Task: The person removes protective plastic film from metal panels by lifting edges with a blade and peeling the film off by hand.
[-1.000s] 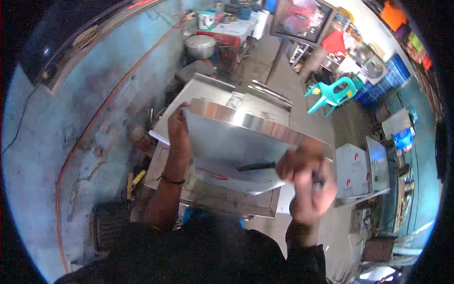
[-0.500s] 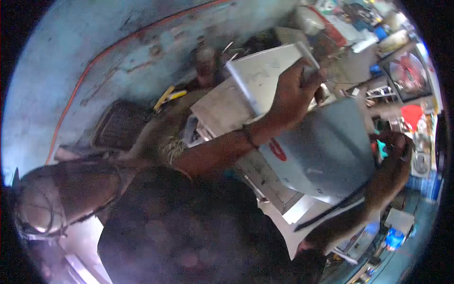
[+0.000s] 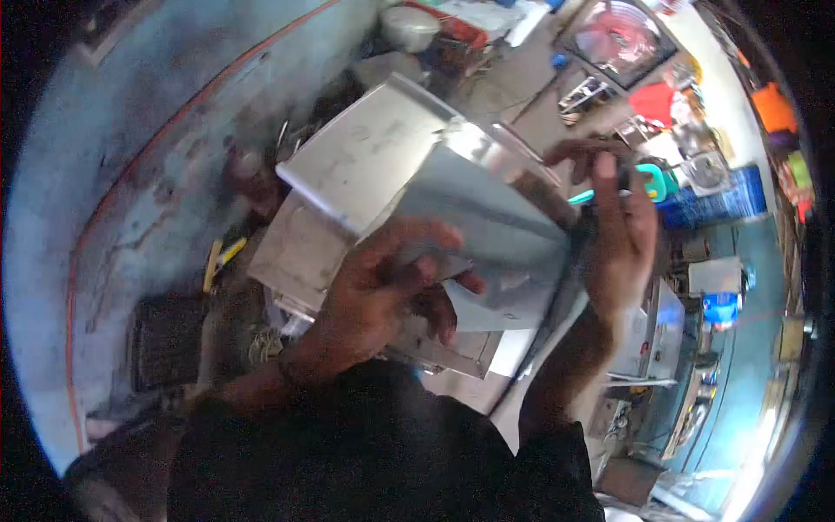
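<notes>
A grey panel or casing (image 3: pixel 496 226) with a smooth surface lies in front of me, on or against pale metal boxwork. My left hand (image 3: pixel 391 283) is over its near left side, fingers apart and somewhat blurred. I cannot tell whether that hand touches the panel. At the panel's right edge, my right hand (image 3: pixel 622 226) is raised with its fingers curled together. What lies within those fingers is dark and too unclear to name. A teal object (image 3: pixel 657 183) shows beside and behind the right fingers.
A pale metal sheet or tray (image 3: pixel 361 143) lies beyond the panel. A yellow-handled tool (image 3: pixel 231 251) is by the left wall. A framed fan (image 3: pixel 617 39), a red item (image 3: pixel 652 104) and a blue crate (image 3: pixel 722 198) stand at the back right.
The view has swung right. My left hand has come back from the panel's far edge to its near left side, covering the red oval mark. My right hand stays by the right edge.
</notes>
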Tool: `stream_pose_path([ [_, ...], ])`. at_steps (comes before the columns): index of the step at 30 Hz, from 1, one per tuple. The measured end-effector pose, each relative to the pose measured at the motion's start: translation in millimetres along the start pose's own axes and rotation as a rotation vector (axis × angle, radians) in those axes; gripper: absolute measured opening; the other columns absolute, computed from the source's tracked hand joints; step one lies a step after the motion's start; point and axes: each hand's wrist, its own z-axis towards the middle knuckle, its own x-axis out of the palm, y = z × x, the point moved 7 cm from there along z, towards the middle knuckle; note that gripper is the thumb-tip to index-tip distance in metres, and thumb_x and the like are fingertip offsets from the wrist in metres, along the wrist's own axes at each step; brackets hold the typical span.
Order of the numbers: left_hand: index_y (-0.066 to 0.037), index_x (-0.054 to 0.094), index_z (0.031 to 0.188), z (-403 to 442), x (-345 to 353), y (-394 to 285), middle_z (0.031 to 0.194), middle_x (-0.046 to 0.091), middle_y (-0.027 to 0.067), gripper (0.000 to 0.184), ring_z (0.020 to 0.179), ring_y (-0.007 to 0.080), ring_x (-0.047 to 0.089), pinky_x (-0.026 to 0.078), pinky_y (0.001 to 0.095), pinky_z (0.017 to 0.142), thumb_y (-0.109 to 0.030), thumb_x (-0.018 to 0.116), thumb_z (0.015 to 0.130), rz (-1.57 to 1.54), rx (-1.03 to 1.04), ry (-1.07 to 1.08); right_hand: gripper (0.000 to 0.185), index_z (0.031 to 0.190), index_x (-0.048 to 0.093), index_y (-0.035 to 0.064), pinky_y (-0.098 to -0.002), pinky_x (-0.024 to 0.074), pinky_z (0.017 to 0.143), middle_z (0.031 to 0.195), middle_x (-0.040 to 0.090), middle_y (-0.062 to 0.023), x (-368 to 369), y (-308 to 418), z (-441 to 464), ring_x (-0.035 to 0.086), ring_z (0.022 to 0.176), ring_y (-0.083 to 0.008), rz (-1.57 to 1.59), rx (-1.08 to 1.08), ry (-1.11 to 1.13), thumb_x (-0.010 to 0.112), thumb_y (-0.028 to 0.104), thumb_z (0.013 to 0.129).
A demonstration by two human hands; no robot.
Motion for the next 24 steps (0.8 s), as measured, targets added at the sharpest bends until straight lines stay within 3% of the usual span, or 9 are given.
stream_pose_path([
  [2,-0.004,0.056,0.118,4,15,1,0.104,0.066,0.0220,0.023,0.067,0.0222,0.067,0.055,0.0338,0.053,-0.019,0.055,0.101,0.032,0.011,0.048,0.027,0.097,0.053,0.0031,-0.0305,0.0575,0.081,0.108,0.061,-0.0139,9,17,-3,0.059,0.092,-0.0164,0.020,0.007,0.172,0.041,0.025,0.107],
  [3,-0.004,0.057,0.117,6,26,-7,0.103,0.066,0.0175,0.023,0.068,0.0205,0.067,0.054,0.0326,0.057,-0.020,0.056,0.101,0.189,0.059,0.008,0.032,0.096,0.059,0.0037,-0.0279,0.0505,0.083,0.099,0.064,-0.0055,7,13,-7,0.056,0.097,-0.0112,0.169,0.095,0.112,0.047,0.032,0.106],
  [4,-0.003,0.057,0.116,11,26,-13,0.103,0.066,0.0130,0.023,0.069,0.0187,0.067,0.054,0.0314,0.062,-0.020,0.057,0.101,0.341,0.112,-0.031,0.032,0.096,0.059,0.0037,-0.0279,0.0505,0.083,0.099,0.064,-0.0055,6,5,-4,0.056,0.097,-0.0112,0.165,0.081,0.101,0.047,0.032,0.106],
  [8,-0.003,0.063,0.110,27,61,-25,0.106,0.066,0.0146,0.025,0.065,0.0198,0.066,0.053,0.0323,0.057,-0.022,0.067,0.094,0.846,0.350,-0.035,0.034,0.091,0.057,0.0047,-0.0320,0.0369,0.097,0.103,0.067,-0.0089,2,15,-2,0.056,0.100,-0.0175,0.050,-0.074,0.185,0.042,0.031,0.107],
  [10,-0.003,0.062,0.113,26,89,-35,0.107,0.064,0.0137,0.037,0.067,0.0202,0.066,0.054,0.0314,0.060,-0.026,0.075,0.087,1.252,0.793,-0.018,0.033,0.090,0.056,0.0054,-0.0310,0.0393,0.094,0.103,0.067,-0.0093,-1,15,-2,0.056,0.100,-0.0165,0.165,-0.075,0.167,0.041,0.031,0.107],
  [15,-0.005,0.061,0.114,42,120,-39,0.108,0.061,0.0167,0.041,0.079,0.0338,0.068,0.056,0.0427,0.066,-0.028,0.076,0.083,1.666,0.584,-0.091,0.036,0.091,0.056,0.0061,-0.0282,0.0416,0.088,0.107,0.067,-0.0103,-13,12,-1,0.057,0.099,-0.0162,0.227,-0.083,0.083,0.041,0.034,0.106],
  [17,-0.005,0.062,0.106,56,122,-32,0.108,0.061,0.0189,0.032,0.088,0.0382,0.066,0.054,0.0490,0.073,-0.023,0.073,0.083,1.884,0.313,-0.060,0.035,0.097,0.051,0.0026,-0.0404,0.0353,0.105,0.116,0.060,-0.0207,-17,9,2,0.053,0.117,-0.0282,0.221,-0.068,0.051,0.036,0.033,0.107],
  [22,-0.001,0.063,0.094,76,120,-27,0.098,0.063,0.0205,0.017,0.087,0.0404,0.065,0.052,0.0492,0.077,-0.010,0.069,0.082,1.740,0.522,0.027,0.034,0.096,0.053,0.0050,-0.0394,0.0376,0.101,0.119,0.060,-0.0200,-20,9,8,0.054,0.115,-0.0263,0.189,-0.089,0.040,0.039,0.035,0.106],
  [24,0.000,0.063,0.093,83,119,-33,0.096,0.064,0.0211,0.014,0.085,0.0415,0.065,0.051,0.0490,0.077,-0.006,0.068,0.081,1.622,0.553,0.009,0.033,0.096,0.059,0.0080,-0.0271,0.0425,0.086,0.111,0.067,-0.0097,-19,3,7,0.057,0.098,-0.0142,0.388,-0.011,0.014,0.045,0.037,0.105],
])
